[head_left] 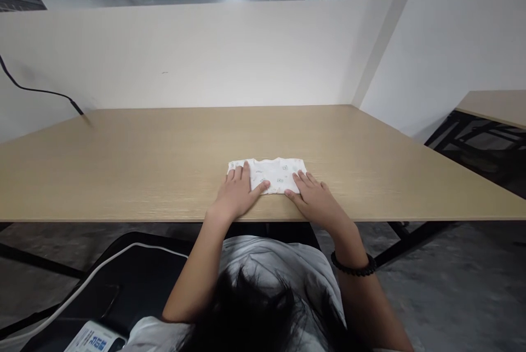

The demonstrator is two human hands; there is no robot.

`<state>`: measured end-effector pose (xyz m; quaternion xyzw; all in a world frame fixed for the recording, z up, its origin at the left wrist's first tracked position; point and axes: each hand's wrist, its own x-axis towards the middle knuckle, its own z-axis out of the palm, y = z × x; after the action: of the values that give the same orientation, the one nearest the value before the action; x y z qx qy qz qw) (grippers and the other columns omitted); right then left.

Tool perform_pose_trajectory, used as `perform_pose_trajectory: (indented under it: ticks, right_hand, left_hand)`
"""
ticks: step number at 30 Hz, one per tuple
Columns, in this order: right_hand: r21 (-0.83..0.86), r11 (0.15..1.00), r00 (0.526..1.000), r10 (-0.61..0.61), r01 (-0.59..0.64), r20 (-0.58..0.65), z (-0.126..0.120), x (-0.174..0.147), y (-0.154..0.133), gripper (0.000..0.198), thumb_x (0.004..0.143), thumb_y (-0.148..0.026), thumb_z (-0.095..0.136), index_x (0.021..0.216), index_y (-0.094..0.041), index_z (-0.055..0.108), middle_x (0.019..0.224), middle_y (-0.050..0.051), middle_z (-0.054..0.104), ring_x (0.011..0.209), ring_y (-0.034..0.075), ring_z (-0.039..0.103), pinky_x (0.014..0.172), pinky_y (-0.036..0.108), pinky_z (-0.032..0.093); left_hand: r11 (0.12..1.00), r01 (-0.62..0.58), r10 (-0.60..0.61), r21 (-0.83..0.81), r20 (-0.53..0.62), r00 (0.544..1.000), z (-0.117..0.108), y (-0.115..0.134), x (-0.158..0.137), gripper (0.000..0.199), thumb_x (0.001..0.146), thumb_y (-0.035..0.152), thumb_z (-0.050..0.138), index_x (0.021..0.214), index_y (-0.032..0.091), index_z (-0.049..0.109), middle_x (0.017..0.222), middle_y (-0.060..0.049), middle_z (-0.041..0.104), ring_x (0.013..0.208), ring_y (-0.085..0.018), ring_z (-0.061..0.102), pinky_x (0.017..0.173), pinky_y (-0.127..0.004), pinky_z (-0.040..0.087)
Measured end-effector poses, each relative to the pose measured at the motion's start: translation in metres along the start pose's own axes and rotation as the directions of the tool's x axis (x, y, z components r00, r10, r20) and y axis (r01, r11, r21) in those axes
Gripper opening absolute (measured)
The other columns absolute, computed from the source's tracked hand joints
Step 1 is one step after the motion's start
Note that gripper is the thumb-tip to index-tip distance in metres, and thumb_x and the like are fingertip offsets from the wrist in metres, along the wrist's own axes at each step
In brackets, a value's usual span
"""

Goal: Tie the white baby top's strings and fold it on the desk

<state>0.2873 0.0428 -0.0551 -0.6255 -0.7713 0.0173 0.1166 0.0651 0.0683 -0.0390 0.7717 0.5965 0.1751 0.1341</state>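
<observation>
A white cloth (pixel 273 174) with small faint printed figures lies flat on the wooden table, folded into a wide rectangle near the front edge. My left hand (pixel 239 190) rests palm down on its left end, fingers stretched forward and the thumb out along the near edge. On the opposite end lies my right hand (pixel 314 196), also palm down, its fingertips on the cloth's right side and the thumb at the near edge. Neither hand grips the cloth. The palms hide the cloth's two near corners.
The light wooden table (pixel 164 144) runs back to a white partition (pixel 222 56). A black cable (pixel 45 91) meets the table at the far left. A black chair (pixel 135 275) with a white cable (pixel 94 270) is below on the left. Another table (pixel 497 105) stands at right.
</observation>
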Motion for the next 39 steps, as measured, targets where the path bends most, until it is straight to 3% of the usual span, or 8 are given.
perform_pose_trajectory:
  ticks: [5,8,11,17,24,30,34,39]
  right_hand:
    - [0.012,1.0,0.999,-0.028,0.028,-0.017,-0.013,0.004,-0.002,0.057,0.106,-0.044,0.024,0.137,-0.011,0.057,0.147,0.019,0.054,0.139,0.033,0.045,0.112,0.054,0.033]
    - [0.008,1.0,0.998,-0.004,0.004,-0.069,-0.013,0.013,-0.009,0.055,0.106,-0.036,0.025,0.143,-0.005,0.051,0.154,0.02,0.045,0.147,0.032,0.034,0.116,0.053,0.029]
    - [0.013,0.999,0.999,0.049,-0.049,-0.006,-0.007,0.02,-0.013,0.057,0.104,-0.03,0.026,0.152,-0.002,0.037,0.16,0.018,0.033,0.152,0.03,0.023,0.119,0.056,0.024]
    - [0.014,0.996,0.995,0.083,-0.084,0.052,-0.003,0.021,-0.011,0.061,0.102,-0.031,0.025,0.156,-0.002,0.031,0.163,0.018,0.026,0.152,0.028,0.023,0.12,0.055,0.023]
    - [0.015,0.995,0.995,0.103,-0.103,0.012,0.0,0.023,-0.009,0.061,0.099,-0.029,0.029,0.153,-0.001,0.035,0.161,0.021,0.03,0.15,0.03,0.027,0.119,0.054,0.025]
    - [0.024,0.998,0.998,0.062,-0.062,-0.024,0.004,0.021,-0.005,0.059,0.1,-0.03,0.029,0.151,-0.003,0.039,0.161,0.019,0.031,0.15,0.031,0.027,0.119,0.057,0.025]
    - [0.019,0.999,0.999,0.041,-0.041,-0.024,0.004,0.02,-0.003,0.058,0.1,-0.029,0.029,0.151,-0.004,0.041,0.162,0.018,0.031,0.151,0.031,0.026,0.119,0.058,0.024]
    - [0.019,1.0,1.0,-0.009,0.009,-0.017,0.004,0.019,-0.002,0.055,0.1,-0.028,0.032,0.15,-0.007,0.044,0.161,0.018,0.033,0.151,0.03,0.027,0.119,0.055,0.024]
  left_hand:
    - [0.995,0.024,-0.021,0.096,-0.026,0.999,-0.001,-0.004,0.005,0.086,0.095,0.07,0.032,0.146,0.002,0.042,0.163,-0.028,0.019,0.154,-0.039,0.01,0.122,-0.056,0.008]
    - [0.997,0.01,-0.013,0.08,0.035,0.999,-0.002,-0.006,0.008,0.088,0.093,0.073,0.031,0.146,0.003,0.043,0.159,-0.029,0.028,0.153,-0.038,0.015,0.121,-0.056,0.012]
    - [0.998,0.036,-0.038,0.05,0.041,0.998,-0.004,-0.007,0.009,0.091,0.09,0.077,0.036,0.147,0.005,0.041,0.16,-0.029,0.024,0.153,-0.04,0.015,0.12,-0.057,0.016]
    - [0.996,0.09,-0.09,0.004,0.094,0.991,-0.009,-0.008,0.006,0.098,0.085,0.081,0.042,0.148,0.006,0.04,0.162,-0.032,0.016,0.152,-0.044,0.012,0.118,-0.058,0.019]
    - [0.998,0.052,-0.05,-0.024,0.085,0.995,-0.016,-0.029,0.009,0.082,0.085,0.079,0.043,0.14,0.018,0.049,0.16,-0.024,0.032,0.154,-0.038,0.013,0.119,-0.063,0.008]
    - [0.98,0.188,-0.195,-0.07,-0.105,0.975,-0.022,-0.046,0.01,0.058,0.096,0.057,0.039,0.129,0.011,0.054,0.143,-0.029,0.052,0.142,-0.042,0.04,0.113,-0.06,0.027]
    - [0.98,0.085,-0.121,-0.178,-0.201,0.972,-0.021,-0.052,0.013,0.042,0.096,0.036,0.045,0.13,0.013,0.055,0.128,-0.023,0.065,0.122,-0.036,0.06,0.102,-0.049,0.044]
    - [0.923,-0.08,-0.044,-0.377,-0.309,0.95,-0.017,-0.059,0.019,0.043,0.084,0.015,0.049,0.124,0.019,0.064,0.119,-0.012,0.069,0.11,-0.026,0.065,0.099,-0.041,0.05]
